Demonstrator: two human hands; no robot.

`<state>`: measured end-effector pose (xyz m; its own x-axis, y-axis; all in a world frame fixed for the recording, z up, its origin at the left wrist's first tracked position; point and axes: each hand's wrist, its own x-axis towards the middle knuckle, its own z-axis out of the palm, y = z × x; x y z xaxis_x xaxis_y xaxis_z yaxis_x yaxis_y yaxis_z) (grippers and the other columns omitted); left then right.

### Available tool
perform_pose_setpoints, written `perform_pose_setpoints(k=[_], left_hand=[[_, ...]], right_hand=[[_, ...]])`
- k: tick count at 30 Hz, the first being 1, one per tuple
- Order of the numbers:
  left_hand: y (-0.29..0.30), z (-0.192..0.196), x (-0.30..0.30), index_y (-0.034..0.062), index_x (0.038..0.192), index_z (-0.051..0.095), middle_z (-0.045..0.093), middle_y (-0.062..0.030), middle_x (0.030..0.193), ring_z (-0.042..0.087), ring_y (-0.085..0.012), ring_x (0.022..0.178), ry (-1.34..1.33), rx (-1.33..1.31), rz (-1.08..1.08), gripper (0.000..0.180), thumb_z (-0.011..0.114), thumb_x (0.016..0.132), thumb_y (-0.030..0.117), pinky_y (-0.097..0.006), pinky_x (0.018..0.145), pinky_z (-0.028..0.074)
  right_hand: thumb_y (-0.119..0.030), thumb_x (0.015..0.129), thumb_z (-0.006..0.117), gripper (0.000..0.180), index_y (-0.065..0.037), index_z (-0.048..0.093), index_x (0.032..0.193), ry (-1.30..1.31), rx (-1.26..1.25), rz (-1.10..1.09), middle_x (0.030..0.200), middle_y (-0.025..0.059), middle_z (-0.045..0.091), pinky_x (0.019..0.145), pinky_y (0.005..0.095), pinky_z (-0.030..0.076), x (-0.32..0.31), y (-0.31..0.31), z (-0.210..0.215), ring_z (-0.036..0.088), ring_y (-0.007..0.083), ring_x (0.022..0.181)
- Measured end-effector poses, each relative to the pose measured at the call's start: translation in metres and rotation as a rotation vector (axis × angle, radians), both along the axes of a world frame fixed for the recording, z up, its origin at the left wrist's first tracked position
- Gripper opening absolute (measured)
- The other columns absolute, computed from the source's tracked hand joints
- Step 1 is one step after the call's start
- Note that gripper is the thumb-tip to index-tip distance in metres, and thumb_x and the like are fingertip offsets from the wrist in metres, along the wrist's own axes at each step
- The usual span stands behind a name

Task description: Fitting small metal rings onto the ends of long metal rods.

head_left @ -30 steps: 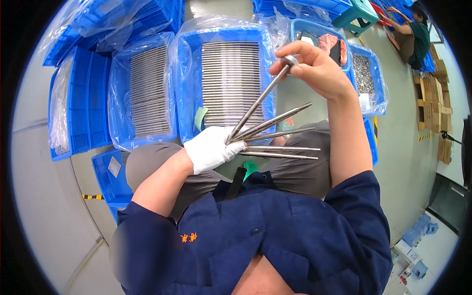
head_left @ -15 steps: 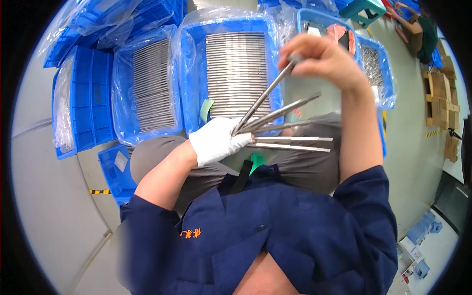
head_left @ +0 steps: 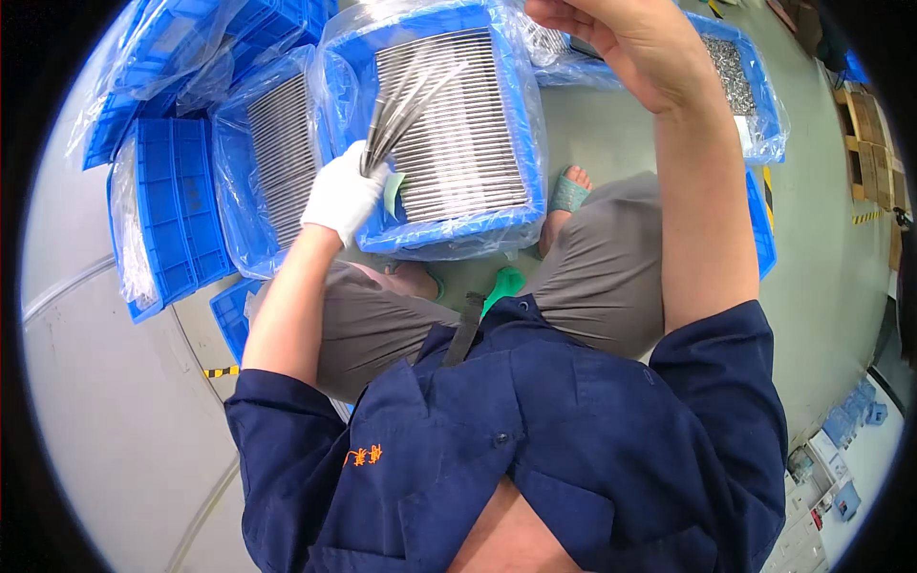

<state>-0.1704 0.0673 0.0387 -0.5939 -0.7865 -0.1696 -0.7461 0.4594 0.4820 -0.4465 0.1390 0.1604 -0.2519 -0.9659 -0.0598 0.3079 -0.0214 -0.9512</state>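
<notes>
My left hand (head_left: 344,199), in a white glove, is closed around several thin metal rods (head_left: 394,124). They fan out upward from the fist, over the left part of the blue bin (head_left: 468,234). Inside that plastic-lined bin lie rows of similar silvery rods (head_left: 468,143), with a green strip (head_left: 393,194) at their near left corner. My bare right hand (head_left: 640,43) is raised at the upper edge, partly cut off by it. Its visible fingers stretch out to the left, and I see nothing in them.
Left of the main bin stands another lined blue bin of rods (head_left: 280,143). Stacked blue crates (head_left: 181,196) rise farther left. A blue bin of small metal parts (head_left: 731,81) is at the upper right. Wooden pallets (head_left: 864,138) stand at the far right. My sandalled foot (head_left: 570,191) rests beside the bin.
My left hand has moved up and left with the rods, from above my lap to the bin. The right hand has let go of the rod it held and moved up to the picture's edge.
</notes>
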Motion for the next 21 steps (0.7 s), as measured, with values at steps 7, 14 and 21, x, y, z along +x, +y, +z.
perform_pose_setpoints(k=[7,14,21], left_hand=[[-0.020,-0.051,-0.012,0.0113,0.084,0.056,0.061,-0.0137,0.075,0.060,-0.0300,0.068,-0.280,-0.303,-0.423,0.017,0.043,0.080,0.020,-0.040,0.061,0.046],[-0.021,-0.119,-0.028,0.0125,0.101,0.057,0.061,-0.0130,0.086,0.060,-0.0285,0.076,-0.243,-0.241,-0.533,0.029,0.051,0.072,0.009,-0.037,0.069,0.048],[-0.023,-0.113,-0.050,0.0105,0.115,0.049,0.055,-0.0144,0.108,0.052,-0.0276,0.099,-0.210,-0.060,-0.529,0.052,0.064,0.067,0.025,-0.036,0.086,0.041]], right_hand=[[-0.014,0.080,0.061,0.027,-0.003,0.051,0.103,0.010,-0.038,0.023,0.088,0.0099,0.061,0.071,0.0239,0.047,0.006,0.005,0.003,0.058,0.0131,0.077],[-0.012,0.080,0.060,0.028,-0.002,0.051,0.105,0.032,-0.063,0.076,0.089,0.0119,0.061,0.074,0.0254,0.047,0.007,0.004,-0.001,0.058,0.0148,0.079],[-0.013,0.080,0.060,0.029,-0.002,0.051,0.106,-0.140,-0.341,0.296,0.090,0.0135,0.061,0.075,0.0268,0.046,0.007,-0.010,-0.016,0.058,0.0159,0.080]])
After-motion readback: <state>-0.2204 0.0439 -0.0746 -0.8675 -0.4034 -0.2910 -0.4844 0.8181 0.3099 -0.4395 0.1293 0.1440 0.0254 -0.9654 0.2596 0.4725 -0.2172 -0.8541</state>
